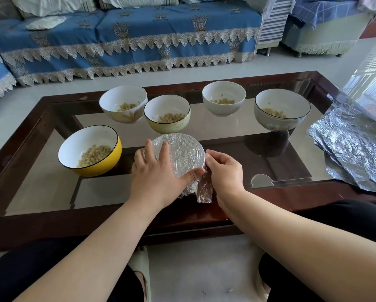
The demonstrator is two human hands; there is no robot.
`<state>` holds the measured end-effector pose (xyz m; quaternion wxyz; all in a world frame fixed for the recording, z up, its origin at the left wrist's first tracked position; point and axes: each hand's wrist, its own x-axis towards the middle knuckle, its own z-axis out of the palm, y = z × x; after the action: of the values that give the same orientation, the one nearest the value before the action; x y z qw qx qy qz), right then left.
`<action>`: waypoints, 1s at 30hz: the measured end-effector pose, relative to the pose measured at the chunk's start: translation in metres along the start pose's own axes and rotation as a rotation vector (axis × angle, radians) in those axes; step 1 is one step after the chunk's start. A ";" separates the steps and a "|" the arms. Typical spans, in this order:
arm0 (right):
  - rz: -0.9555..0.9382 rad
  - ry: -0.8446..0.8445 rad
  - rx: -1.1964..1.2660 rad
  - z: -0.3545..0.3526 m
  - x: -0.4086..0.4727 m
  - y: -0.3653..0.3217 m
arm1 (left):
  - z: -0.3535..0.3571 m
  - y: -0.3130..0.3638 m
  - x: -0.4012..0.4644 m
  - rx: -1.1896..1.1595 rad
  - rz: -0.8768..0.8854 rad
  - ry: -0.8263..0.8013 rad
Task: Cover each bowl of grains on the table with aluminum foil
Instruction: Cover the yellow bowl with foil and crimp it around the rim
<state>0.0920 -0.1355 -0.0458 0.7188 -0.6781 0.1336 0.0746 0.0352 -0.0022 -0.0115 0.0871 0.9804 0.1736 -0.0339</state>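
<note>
Left hand [158, 168] is laid flat on the foil [179, 152]; right hand [225, 171] pinches its thin, easily torn edge, best gripped there.

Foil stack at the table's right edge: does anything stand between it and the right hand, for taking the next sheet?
Nothing visible does. The right hand is pinching foil at the side of the foil-covered bowl, and only bare glass table lies between it and the foil stack. The five open bowls stand farther back and to the left.

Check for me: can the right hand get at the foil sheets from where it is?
Probably yes. The foil sheets lie open on the table's right end, nothing between them and the right hand, which is busy pinching foil on the covered bowl.
</note>
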 end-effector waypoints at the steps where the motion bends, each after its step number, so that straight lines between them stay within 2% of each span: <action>1: -0.030 0.001 -0.020 -0.002 -0.002 0.000 | 0.000 0.001 0.000 -0.003 -0.003 0.000; 7: -0.201 -0.131 -0.221 -0.011 -0.016 -0.003 | -0.003 0.004 0.001 -0.011 -0.031 -0.007; 14: -0.076 -0.286 -0.141 -0.008 -0.008 -0.008 | -0.026 -0.001 0.001 -0.036 -0.027 -0.113; 18: 0.050 -0.357 -0.084 -0.010 0.006 -0.015 | -0.039 -0.022 0.007 -0.089 -0.025 -0.101; 20: 0.052 -0.376 -0.093 -0.011 0.011 -0.015 | -0.035 -0.028 0.011 -0.076 0.014 -0.047; 22: 0.044 -0.390 -0.119 -0.013 0.012 -0.015 | -0.026 -0.029 0.013 -0.055 0.124 -0.009; 25: 0.043 -0.419 -0.172 -0.016 0.013 -0.016 | -0.014 -0.029 0.015 -0.015 0.268 -0.049; 30: 0.103 -0.540 -0.113 -0.023 0.014 -0.014 | -0.013 -0.028 0.015 0.014 0.275 -0.084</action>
<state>0.1068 -0.1607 -0.0373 0.6846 -0.6652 -0.0329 0.2962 0.0405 0.0310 -0.0046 0.0911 0.9932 0.0338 -0.0641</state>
